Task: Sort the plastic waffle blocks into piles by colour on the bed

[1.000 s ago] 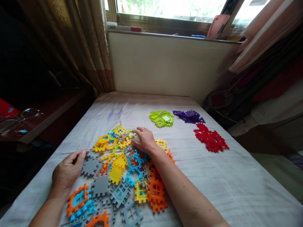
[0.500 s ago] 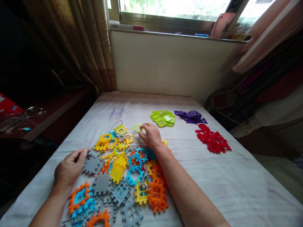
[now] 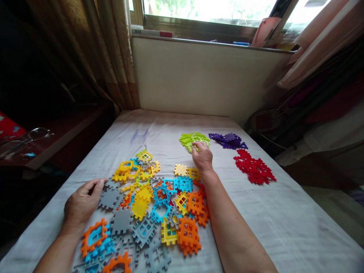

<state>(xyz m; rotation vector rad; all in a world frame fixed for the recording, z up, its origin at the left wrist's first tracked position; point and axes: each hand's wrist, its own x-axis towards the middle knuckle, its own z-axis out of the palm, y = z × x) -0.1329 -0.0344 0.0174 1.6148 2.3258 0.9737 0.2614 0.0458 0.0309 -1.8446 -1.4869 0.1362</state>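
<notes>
A mixed heap of plastic interlocking tiles, among them a yellow tile (image 3: pixel 141 206), an orange tile (image 3: pixel 189 232) and a blue tile (image 3: pixel 161 195), lies spread over the cloth. At its left edge my left hand (image 3: pixel 82 203) has thumb and forefinger closed at the rim of a grey tile (image 3: pixel 110 198). My right hand (image 3: pixel 203 156) is over the lime-green tile pile (image 3: pixel 186 140), fingers curled in a pinch at its front edge. The lime-green tile in those fingers blends into the pile, and the hand hides part of it.
To the right of the green pile lie a purple tile pile (image 3: pixel 229 140) and a red tile pile (image 3: pixel 255 167). Beyond the cloth-covered surface (image 3: pixel 159 125) stands a low wall (image 3: pixel 199 76) under a window. Eyeglasses (image 3: pixel 39 134) rest on a dark side table at left.
My right hand has carried a lime-green tile from beside the heap rightward and away from me to the green pile. A pale yellow tile is uncovered. My left hand has stayed put.
</notes>
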